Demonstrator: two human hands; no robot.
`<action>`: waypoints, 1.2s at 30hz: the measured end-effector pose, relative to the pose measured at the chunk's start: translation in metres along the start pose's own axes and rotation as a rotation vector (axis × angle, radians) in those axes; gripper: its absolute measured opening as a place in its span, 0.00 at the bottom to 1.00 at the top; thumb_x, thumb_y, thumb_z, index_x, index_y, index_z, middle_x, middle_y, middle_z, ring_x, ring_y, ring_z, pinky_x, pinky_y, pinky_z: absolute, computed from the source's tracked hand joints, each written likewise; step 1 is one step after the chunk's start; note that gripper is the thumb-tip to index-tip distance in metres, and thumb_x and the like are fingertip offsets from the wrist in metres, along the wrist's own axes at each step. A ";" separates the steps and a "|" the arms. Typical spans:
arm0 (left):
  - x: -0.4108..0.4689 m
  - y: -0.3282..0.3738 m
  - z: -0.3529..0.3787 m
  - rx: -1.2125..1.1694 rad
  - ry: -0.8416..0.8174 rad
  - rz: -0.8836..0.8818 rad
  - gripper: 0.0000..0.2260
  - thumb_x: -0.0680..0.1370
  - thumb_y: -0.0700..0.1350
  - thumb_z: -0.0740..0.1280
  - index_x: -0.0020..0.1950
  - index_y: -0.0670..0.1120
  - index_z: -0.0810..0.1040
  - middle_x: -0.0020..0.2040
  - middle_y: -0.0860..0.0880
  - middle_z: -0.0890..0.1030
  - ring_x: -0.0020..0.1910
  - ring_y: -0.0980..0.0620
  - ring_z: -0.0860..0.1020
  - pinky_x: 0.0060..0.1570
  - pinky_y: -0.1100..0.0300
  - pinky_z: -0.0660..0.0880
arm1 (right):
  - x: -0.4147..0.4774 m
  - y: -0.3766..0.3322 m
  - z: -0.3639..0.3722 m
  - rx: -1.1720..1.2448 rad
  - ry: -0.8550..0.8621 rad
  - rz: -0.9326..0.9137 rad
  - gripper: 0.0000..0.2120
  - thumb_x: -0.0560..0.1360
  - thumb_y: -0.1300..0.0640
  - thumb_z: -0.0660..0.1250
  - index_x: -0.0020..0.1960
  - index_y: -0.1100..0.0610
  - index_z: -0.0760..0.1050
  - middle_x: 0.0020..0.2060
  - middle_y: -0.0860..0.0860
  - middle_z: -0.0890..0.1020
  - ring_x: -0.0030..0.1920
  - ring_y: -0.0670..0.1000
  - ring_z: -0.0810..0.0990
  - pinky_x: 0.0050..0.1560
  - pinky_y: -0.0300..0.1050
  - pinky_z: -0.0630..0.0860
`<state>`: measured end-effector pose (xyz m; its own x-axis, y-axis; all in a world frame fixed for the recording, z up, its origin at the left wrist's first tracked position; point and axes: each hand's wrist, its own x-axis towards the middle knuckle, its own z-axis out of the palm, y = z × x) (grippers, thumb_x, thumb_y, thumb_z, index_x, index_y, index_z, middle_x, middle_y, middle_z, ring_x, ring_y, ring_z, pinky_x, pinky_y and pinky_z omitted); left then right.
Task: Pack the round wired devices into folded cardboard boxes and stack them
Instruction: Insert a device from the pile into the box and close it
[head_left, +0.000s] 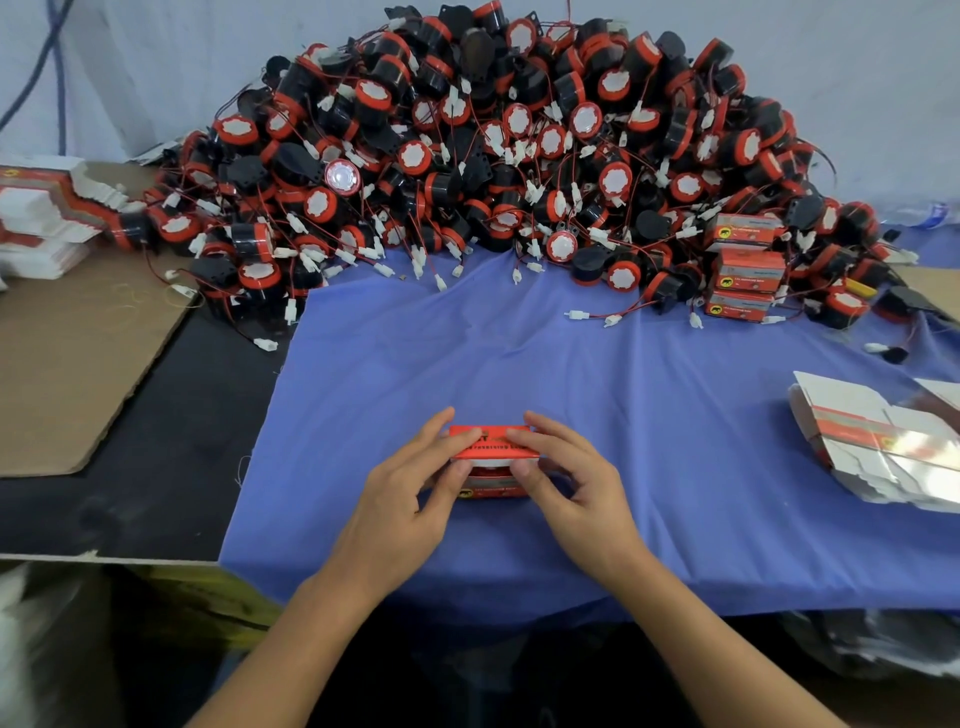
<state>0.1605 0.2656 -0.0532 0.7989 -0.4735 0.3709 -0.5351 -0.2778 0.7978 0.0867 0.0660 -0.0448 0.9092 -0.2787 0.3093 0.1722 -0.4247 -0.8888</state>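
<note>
I have both hands on the red box (491, 441) at lower centre of the frame, where it sits on the blue cloth (649, 395) just in front of me. My left hand (410, 483) pinches its left end, thumb low on the front and fingers curled over the lid. My right hand (566, 483) mirrors it on the right end. I judge the even grip is there so the lid flap comes down square and tucks in without creasing. The flap is not yet shut, and something red and white shows in the gap beneath it, likely a device inside. The pile of round wired devices (519, 156) fills the upper centre, heaped along the back with its near edge within reach. Three packed boxes (748, 270) stand stacked at the pile's right edge, in the upper right, which I take as the spot for this one. Flat box blanks (878, 447) lie on the cloth at the right edge, handy for my right hand. A second batch of blanks (47, 208) sits at the upper left above a cardboard sheet (78, 364) on the dark worktop (156, 483)
</note>
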 end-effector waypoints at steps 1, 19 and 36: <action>-0.001 -0.001 0.000 0.015 0.001 0.006 0.15 0.84 0.54 0.64 0.71 0.63 0.76 0.76 0.62 0.69 0.75 0.66 0.67 0.67 0.56 0.76 | 0.000 0.000 0.000 -0.009 0.009 -0.008 0.14 0.79 0.55 0.72 0.63 0.43 0.82 0.71 0.43 0.76 0.72 0.45 0.74 0.67 0.49 0.77; -0.009 0.007 0.004 0.192 0.287 0.191 0.08 0.78 0.44 0.72 0.56 0.46 0.87 0.55 0.52 0.81 0.56 0.55 0.79 0.60 0.60 0.76 | -0.004 0.002 0.003 -0.164 0.002 -0.140 0.16 0.80 0.63 0.70 0.65 0.49 0.82 0.69 0.44 0.78 0.73 0.41 0.72 0.71 0.35 0.68; -0.010 -0.003 0.014 0.371 0.283 0.283 0.08 0.81 0.49 0.70 0.54 0.46 0.85 0.57 0.52 0.78 0.54 0.50 0.79 0.56 0.60 0.76 | -0.011 0.001 0.011 -0.362 0.044 -0.225 0.16 0.79 0.61 0.72 0.66 0.57 0.82 0.70 0.51 0.78 0.75 0.47 0.70 0.74 0.36 0.66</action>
<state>0.1499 0.2594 -0.0658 0.6249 -0.3436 0.7010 -0.7601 -0.4724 0.4461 0.0811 0.0783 -0.0525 0.8460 -0.1778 0.5027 0.2128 -0.7518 -0.6242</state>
